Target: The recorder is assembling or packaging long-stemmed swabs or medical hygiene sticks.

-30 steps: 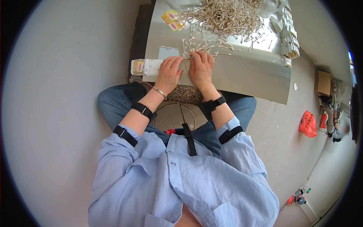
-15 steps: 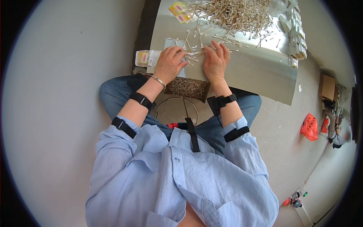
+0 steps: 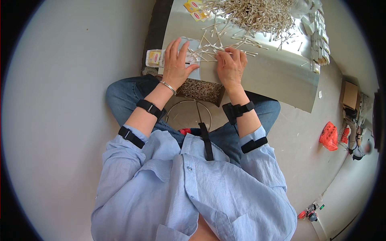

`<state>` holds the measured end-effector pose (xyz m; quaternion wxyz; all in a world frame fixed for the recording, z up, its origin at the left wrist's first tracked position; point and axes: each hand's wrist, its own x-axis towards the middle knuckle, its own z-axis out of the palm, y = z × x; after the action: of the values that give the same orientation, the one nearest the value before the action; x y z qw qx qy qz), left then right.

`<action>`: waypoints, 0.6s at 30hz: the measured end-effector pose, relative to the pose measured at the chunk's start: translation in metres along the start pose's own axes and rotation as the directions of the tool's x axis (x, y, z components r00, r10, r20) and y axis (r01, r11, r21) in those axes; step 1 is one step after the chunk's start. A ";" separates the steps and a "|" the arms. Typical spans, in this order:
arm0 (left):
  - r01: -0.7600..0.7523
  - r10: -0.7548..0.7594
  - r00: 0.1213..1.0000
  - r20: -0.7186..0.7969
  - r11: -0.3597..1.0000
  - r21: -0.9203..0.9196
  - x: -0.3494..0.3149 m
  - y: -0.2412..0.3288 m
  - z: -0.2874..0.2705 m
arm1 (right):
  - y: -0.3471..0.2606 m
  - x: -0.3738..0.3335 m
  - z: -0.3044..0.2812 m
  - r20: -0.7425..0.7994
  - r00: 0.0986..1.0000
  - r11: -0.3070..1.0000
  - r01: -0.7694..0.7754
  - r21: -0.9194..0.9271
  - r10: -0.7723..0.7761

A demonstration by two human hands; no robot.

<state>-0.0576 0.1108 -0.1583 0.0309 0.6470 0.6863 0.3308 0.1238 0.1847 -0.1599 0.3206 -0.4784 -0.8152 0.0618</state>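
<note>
My left hand (image 3: 175,61) lies over a pale, flat sheet (image 3: 194,74) at the table's near edge, fingers stretched and thumb apart. A loose spread of cotton swabs (image 3: 206,51) reaches from beside its fingers toward my right hand (image 3: 232,66). That hand is bent, thumb and fingertips pinched at the swabs on the metal surface; how many it grips is hidden. Left of my left hand lies a clear pack of swabs (image 3: 155,58) with a yellow label. The big heap of swabs (image 3: 253,16) covers the far part of the table.
Below the near edge sits an open box of swabs (image 3: 201,90), between my knees. Yellow cards (image 3: 196,10) lie at the far left of the metal table (image 3: 277,78). Packed swabs (image 3: 320,46) are stacked along its right edge. A red bag (image 3: 329,136) stands on the floor.
My left hand has drawn slightly left and its fingers have opened out, away from the swabs. My right hand has curled its fingers more over the swabs.
</note>
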 end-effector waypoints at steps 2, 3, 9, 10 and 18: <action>-0.001 0.002 1.000 -0.017 0.999 0.047 0.003 -0.004 0.003 | -0.006 -0.002 -0.001 0.041 0.999 1.000 -0.007 0.006 0.007; -0.007 0.007 1.000 0.028 1.000 0.000 0.004 -0.005 0.004 | -0.009 -0.004 -0.002 0.078 0.997 1.000 -0.018 0.010 0.017; 0.046 -0.037 0.991 0.132 0.997 -0.062 -0.009 0.004 0.001 | -0.018 -0.012 -0.004 0.156 0.988 1.000 -0.005 0.030 0.000; 0.063 -0.056 0.991 0.125 0.997 -0.052 -0.011 0.005 0.000 | -0.017 -0.012 -0.004 0.156 0.988 1.000 -0.005 0.029 0.000; 0.114 -0.089 0.983 0.162 0.981 -0.156 -0.012 0.009 -0.004 | -0.011 0.001 -0.003 0.241 0.966 0.995 -0.087 -0.041 0.094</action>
<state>-0.0499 0.0978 -0.1550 0.1543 0.6300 0.6843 0.3334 0.1170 0.1788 -0.1525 0.2081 -0.5087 -0.8264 0.1221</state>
